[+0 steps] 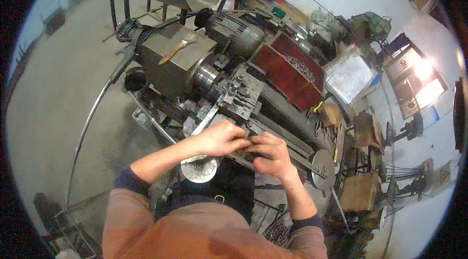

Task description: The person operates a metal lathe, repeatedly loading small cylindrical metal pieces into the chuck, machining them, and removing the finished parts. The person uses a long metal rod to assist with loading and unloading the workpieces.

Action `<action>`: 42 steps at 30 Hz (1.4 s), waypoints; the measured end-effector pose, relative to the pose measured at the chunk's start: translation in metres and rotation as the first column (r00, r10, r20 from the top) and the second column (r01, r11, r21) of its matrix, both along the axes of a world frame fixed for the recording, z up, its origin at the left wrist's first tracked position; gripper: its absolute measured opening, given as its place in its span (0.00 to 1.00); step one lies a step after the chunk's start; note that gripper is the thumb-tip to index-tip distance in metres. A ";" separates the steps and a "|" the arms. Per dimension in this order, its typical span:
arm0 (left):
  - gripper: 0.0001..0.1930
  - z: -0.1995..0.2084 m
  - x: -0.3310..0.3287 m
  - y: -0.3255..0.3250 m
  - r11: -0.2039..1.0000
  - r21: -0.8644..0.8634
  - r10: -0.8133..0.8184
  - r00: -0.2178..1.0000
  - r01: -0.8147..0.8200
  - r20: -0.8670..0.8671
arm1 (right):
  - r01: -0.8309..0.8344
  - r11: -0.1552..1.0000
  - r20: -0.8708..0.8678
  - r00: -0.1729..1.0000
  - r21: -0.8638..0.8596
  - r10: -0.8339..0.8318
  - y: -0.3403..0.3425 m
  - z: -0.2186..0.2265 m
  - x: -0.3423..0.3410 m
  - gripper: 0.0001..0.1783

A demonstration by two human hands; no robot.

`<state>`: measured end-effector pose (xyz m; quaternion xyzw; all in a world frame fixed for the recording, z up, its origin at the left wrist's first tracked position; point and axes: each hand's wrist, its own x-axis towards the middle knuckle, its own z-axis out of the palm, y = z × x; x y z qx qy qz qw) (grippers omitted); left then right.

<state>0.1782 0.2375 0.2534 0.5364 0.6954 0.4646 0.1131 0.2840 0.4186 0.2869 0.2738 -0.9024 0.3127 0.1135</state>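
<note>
Left hand (223, 139) and right hand (271, 156) are curled in close, can't tell around what, but a loose pinch could drop any small part into the lathe (242, 95).

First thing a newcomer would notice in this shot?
Probably the bright window at the right, then the dark red box holding small metal pieces, just right of upper center. Near picture center, the left hand and right hand meet at the fingers; whether they hold anything is unclear. A wooden-handled brush lies on the gray metal housing at upper left.
</note>
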 end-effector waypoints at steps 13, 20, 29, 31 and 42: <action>0.14 0.030 -0.059 -0.245 0.406 -0.248 0.663 0.470 -0.880 -0.583 | 0.266 0.746 -0.123 0.962 0.611 -0.243 -0.040 -0.005 -0.173 0.14; 0.16 -0.032 0.000 -0.359 0.136 -0.431 0.896 0.296 -0.892 -0.330 | 0.306 0.756 -0.029 0.934 0.579 -0.356 -0.036 -0.030 -0.204 0.18; 0.09 -0.064 -0.031 -0.382 0.037 -0.369 0.826 0.236 -0.929 -0.512 | 0.183 0.762 0.131 0.934 0.621 -0.332 -0.043 -0.020 -0.215 0.20; 0.07 -0.070 -0.042 -0.394 0.006 -0.419 0.796 0.258 -0.908 -0.547 | 0.196 0.790 0.093 0.948 0.581 -0.304 -0.041 -0.021 -0.211 0.20; 0.02 -0.073 -0.170 -0.514 -0.034 -0.134 0.361 0.113 -0.990 -0.926 | 0.235 0.768 0.128 0.916 0.596 -0.380 -0.042 -0.022 -0.209 0.17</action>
